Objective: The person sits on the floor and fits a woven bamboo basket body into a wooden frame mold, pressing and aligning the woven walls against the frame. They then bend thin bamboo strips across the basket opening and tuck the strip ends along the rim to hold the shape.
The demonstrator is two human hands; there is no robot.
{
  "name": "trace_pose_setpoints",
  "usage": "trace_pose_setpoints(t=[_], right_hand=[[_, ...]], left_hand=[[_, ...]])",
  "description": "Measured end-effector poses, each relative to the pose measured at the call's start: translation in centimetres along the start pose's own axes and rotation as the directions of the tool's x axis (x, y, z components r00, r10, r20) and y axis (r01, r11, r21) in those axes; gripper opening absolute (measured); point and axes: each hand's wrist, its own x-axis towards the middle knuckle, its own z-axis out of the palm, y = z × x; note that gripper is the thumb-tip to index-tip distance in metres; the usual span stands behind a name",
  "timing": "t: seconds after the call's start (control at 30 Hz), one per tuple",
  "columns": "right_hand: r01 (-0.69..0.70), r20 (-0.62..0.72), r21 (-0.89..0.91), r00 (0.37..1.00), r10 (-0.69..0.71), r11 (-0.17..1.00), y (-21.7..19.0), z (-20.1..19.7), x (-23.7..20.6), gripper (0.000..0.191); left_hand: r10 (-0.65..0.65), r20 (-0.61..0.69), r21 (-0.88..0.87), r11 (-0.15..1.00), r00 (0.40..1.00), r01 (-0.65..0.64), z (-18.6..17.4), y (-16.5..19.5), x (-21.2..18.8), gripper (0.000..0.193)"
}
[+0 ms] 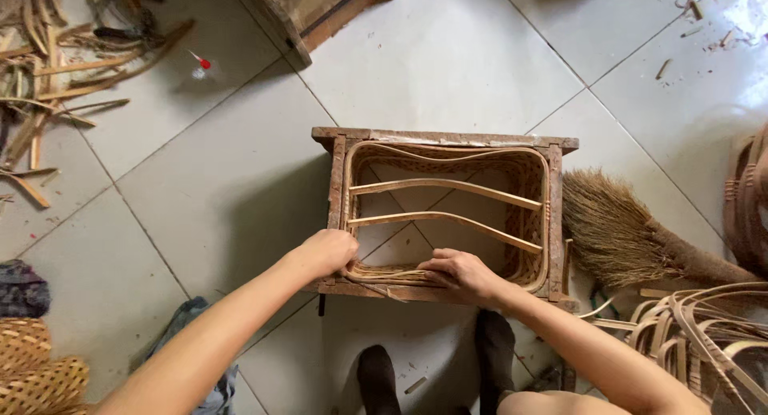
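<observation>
A rectangular wooden frame [445, 138] stands on the tiled floor with a woven bamboo basket [531, 183] set inside it. Two curved bamboo strips [445, 186] cross the basket's open bottom. My left hand [328, 252] grips the basket's near left corner at the rim. My right hand [460, 272] presses on the near rim strip [384, 274], fingers curled over it. My two feet in dark socks [436, 359] rest just below the frame.
A straw broom [632, 240] lies right of the frame. Loose bamboo strips [704, 327] pile at lower right, more strips and scraps [56, 71] at upper left. A woven mat piece [36, 367] and cloth sit at lower left. A wooden object [320, 11] stands at top.
</observation>
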Motion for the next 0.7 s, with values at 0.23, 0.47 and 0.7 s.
trace_pose_setpoints(t=[0.23,0.47,0.7], right_hand=[[0.008,-0.200,-0.021,0.980,-0.012,1.000,0.0,-3.1,-5.0,0.032],[-0.357,-0.634,-0.198,0.757,0.159,0.913,1.5,-6.8,-14.8,0.046],[-0.350,-0.377,0.139,0.846,0.376,0.926,0.6,-3.5,-18.0,0.054]], left_hand=[[-0.012,-0.433,-0.075,0.997,0.901,-0.023,1.1,8.7,-3.2,0.055],[-0.218,-0.424,-0.307,0.948,0.879,0.088,5.8,11.2,-5.3,0.047],[-0.393,-0.087,-0.267,0.894,0.915,0.359,7.3,13.8,-9.8,0.071]])
